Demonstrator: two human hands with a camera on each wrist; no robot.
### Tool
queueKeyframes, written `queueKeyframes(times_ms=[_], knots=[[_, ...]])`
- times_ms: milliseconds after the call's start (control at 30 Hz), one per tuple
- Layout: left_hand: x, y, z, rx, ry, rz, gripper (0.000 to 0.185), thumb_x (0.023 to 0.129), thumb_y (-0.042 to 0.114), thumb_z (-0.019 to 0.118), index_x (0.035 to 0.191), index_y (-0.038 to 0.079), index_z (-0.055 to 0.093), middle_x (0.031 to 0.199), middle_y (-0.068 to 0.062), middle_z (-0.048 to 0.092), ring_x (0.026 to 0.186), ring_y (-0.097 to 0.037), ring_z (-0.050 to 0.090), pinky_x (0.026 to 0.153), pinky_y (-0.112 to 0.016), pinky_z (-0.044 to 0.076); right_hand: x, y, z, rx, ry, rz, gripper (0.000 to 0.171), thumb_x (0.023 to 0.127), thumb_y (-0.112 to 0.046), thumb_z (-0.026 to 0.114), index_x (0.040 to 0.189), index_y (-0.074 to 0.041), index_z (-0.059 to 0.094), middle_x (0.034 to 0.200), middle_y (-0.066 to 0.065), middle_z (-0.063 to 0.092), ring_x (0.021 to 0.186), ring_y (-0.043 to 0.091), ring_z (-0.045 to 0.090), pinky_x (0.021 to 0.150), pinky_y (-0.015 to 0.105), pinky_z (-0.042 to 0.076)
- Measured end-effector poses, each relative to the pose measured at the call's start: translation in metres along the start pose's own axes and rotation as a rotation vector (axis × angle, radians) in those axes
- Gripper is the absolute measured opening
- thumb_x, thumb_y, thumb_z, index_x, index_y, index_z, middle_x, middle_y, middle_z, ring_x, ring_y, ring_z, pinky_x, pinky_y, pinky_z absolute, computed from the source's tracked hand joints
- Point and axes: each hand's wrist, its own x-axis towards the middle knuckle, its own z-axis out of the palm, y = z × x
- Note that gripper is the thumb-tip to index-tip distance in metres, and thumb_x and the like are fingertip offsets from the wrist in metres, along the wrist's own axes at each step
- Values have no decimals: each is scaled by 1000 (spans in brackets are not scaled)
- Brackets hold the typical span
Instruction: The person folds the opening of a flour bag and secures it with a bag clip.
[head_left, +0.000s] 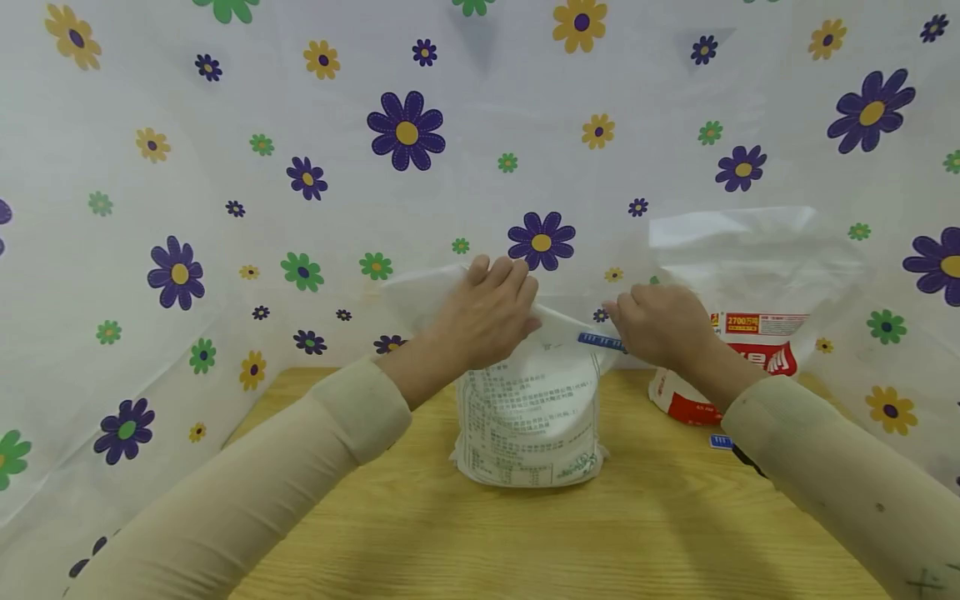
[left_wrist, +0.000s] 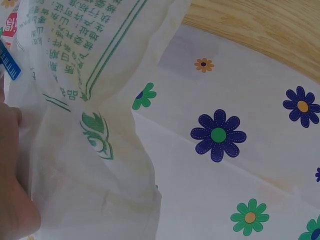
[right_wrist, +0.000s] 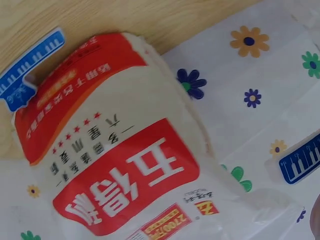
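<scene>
Both hands work at the top of a white bag (head_left: 528, 417) with green print, standing upright on the wooden table (head_left: 420, 533), near its middle. The left hand (head_left: 480, 312) lies over the bag's folded top, fingers curled down onto the plastic and holding the fold flat; in the left wrist view the bag's crumpled upper part (left_wrist: 90, 165) fills the frame beside the palm (left_wrist: 12, 190). The right hand (head_left: 660, 321) pinches a blue clip (head_left: 600, 340) at the right end of the fold, fingertips closed on it. The clip touches the bag's top edge; whether its jaws already bite the plastic cannot be told. The same clip shows as a blue strip at the edge of the right wrist view (right_wrist: 300, 160) and in the corner of the left wrist view (left_wrist: 9, 62). To the right, behind the right forearm, stands a second bag (head_left: 750, 350), red and white, its clear top upright; the right wrist view shows its red label (right_wrist: 120, 180). A second blue clip (head_left: 721, 442) lies loose on the table just beside that bag, also seen at (right_wrist: 30, 70). A flowered sheet (head_left: 225, 167) hangs behind and round the table.
</scene>
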Motion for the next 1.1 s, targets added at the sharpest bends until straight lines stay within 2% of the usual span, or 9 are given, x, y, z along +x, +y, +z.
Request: queueKeyframes(times_ms=[100,267,333,433,567,800,1033,1100], knots=[[1,-1,0,5,33,-18,44,103,50,43,122,11,52,117,-7,52,107,-26,42,96,-44,27,2,-2,1,35,60,43,37,99,-23,57,66,-5,56,53,5,44,42,20,43,40,28,35],[-5,-10,-2,10,65,-78,61,99,59,46,134,10,49,131,-11,51,115,-30,42,102,-47,28,15,-15,1,81,122,77,37,101,-24,53,69,-6,54,54,4,42,44,20,43,42,27,33],[-8,-13,-2,16,81,-103,66,97,62,47,133,8,47,128,-13,52,114,-31,44,102,-47,30,18,-18,1,86,133,87,37,101,-24,54,68,-6,52,54,4,41,44,19,42,43,27,33],[-11,-18,-1,26,101,-119,68,95,65,47,127,6,48,115,-13,54,107,-31,47,98,-44,36,22,-23,1,93,156,98,38,100,-23,54,66,-6,50,55,4,40,45,19,40,43,27,31],[-14,-21,0,26,112,-98,67,95,65,48,124,5,48,106,-10,54,100,-29,48,91,-40,39,27,-28,3,103,189,98,39,100,-23,53,65,-6,49,54,4,39,45,19,38,43,27,29],[-14,-22,0,50,130,-53,70,96,65,48,130,4,47,113,-11,53,101,-28,46,91,-39,38,37,-37,6,105,247,85,40,100,-24,52,65,-5,49,53,5,40,43,18,37,41,26,28],[-15,-21,-1,61,145,-37,66,96,65,47,124,5,47,105,-8,48,94,-26,42,86,-38,34,51,-49,4,118,296,101,54,109,-29,31,61,-7,45,51,5,40,41,16,35,38,28,28],[-16,-20,0,62,159,-33,64,96,65,47,121,6,47,102,-8,46,92,-25,40,84,-37,33,56,-53,2,123,295,121,55,109,-31,29,62,-7,45,51,5,40,41,17,35,39,28,27]])
